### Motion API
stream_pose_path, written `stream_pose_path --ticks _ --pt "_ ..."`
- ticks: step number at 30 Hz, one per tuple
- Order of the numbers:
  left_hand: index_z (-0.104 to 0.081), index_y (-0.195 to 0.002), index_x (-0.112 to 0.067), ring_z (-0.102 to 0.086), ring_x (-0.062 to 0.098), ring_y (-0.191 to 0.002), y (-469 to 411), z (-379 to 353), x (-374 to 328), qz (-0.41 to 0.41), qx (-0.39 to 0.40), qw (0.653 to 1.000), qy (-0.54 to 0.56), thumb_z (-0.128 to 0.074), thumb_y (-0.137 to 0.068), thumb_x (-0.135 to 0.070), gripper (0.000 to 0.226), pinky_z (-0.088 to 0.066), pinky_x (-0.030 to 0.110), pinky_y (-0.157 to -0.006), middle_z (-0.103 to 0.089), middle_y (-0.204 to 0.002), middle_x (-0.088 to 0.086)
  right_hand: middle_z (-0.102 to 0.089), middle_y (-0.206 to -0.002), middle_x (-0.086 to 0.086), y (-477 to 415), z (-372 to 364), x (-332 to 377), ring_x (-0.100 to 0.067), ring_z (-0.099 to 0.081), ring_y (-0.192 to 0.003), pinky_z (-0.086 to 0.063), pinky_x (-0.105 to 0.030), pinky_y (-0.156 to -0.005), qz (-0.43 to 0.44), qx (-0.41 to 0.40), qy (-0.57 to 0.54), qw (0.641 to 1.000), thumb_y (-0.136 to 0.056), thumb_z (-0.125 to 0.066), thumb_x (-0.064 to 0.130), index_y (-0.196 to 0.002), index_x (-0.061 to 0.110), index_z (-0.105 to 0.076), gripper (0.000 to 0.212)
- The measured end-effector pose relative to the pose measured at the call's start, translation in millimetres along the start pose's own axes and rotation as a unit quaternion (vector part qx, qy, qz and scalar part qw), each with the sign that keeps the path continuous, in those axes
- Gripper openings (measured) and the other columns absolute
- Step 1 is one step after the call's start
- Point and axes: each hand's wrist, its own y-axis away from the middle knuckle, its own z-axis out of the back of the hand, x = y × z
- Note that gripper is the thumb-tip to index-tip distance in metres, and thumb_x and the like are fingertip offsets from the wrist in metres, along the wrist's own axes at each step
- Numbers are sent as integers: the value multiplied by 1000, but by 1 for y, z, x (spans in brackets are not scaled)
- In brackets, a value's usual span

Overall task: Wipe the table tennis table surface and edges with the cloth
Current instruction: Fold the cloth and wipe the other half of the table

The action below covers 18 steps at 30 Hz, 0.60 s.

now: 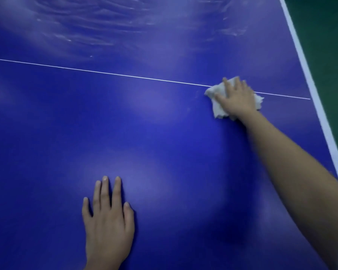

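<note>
A: Where is the cloth (218, 109)?
B: At the right of the frame, white and crumpled, on the thin line (105, 72), under the right hand (236, 98).
A: How is this hand?
B: The arm reaches in from the lower right corner. The palm is down and the fingers (226, 85) are straight and a little spread, pressing the cloth on the blue surface (164, 123). It is a bit blurred.
A: And the left hand (107, 217)?
B: Lower centre, flat on the surface, fingers straight and slightly apart, holding nothing.
A: Anything more?
B: Pale streaks (86, 22) in the upper left.
</note>
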Motion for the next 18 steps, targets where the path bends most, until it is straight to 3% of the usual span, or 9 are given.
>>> stream_pose_path --ticks 2,4,7,10,12,13,15,18 --pt "-39 -141 -8 -30 29 -138 -1 0 1 -1 -8 1000 0 -20 -85 -35 65 -24 57 -107 -36 -147 18 -15 -155 -19 -24 -1 15 -36 -13 -142 -10 -47 -115 -68 -6 -13 998 -90 -29 65 -149 24 -22 73" --pt "-41 -140 -7 -34 31 -137 -1 0 1 -6 -14 1000 -1 -22 -85 -34 64 -27 58 -106 -39 -145 19 -29 -148 -22 -24 -6 59 -38 -27 -134 -20 -48 -110 -40 -31 -1 999 -90 -31 65 -145 21 -31 71" --pt "-42 -140 -8 -35 31 -136 -1 -1 2 -5 -14 1000 -4 -22 -86 -33 63 -28 57 -105 -40 -145 18 -32 -146 -20 22 -29 152 -35 -33 -129 -23 -45 -106 150 -27 27 988 -95 -33 56 -144 21 -31 61" --pt "-48 -135 -5 -42 34 -132 -2 -2 3 -8 -9 1000 -18 -25 -86 -32 61 -33 58 -102 -45 -141 19 -26 -150 -21 107 -55 225 -37 -28 -134 -18 -45 -108 382 29 7 924 -94 -37 54 -147 27 -27 60" --pt "-50 -133 -4 -42 34 -132 -2 -2 5 -10 -7 1000 -19 -25 -86 -32 60 -33 58 -102 -45 -140 20 -24 -152 -21 135 -58 232 -38 -25 -137 -15 -45 -110 454 68 -9 888 -95 -39 53 -147 32 -26 58" --pt "-49 -134 -5 -41 34 -132 -2 -2 5 -10 -4 1000 -15 -25 -86 -32 61 -32 57 -102 -45 -141 20 -24 -152 -21 130 -53 223 -37 -26 -136 -15 -43 -109 454 67 -9 889 -95 -40 51 -147 33 -25 57" --pt "-47 -136 -7 -40 33 -134 -2 -1 4 -14 2 1000 -10 -24 -86 -33 61 -32 57 -104 -44 -142 19 -27 -150 -22 102 -40 187 -34 -30 -134 -19 -39 -108 376 32 -3 926 -97 -40 46 -147 32 -25 54" --pt "-41 -140 -8 -34 31 -137 -1 -2 5 -18 7 1000 -9 -22 -88 -33 61 -28 55 -107 -40 -145 18 -31 -147 -22 64 -17 92 -36 -35 -129 -26 -41 -107 143 -5 -9 990 -98 -40 45 -149 23 -24 58"
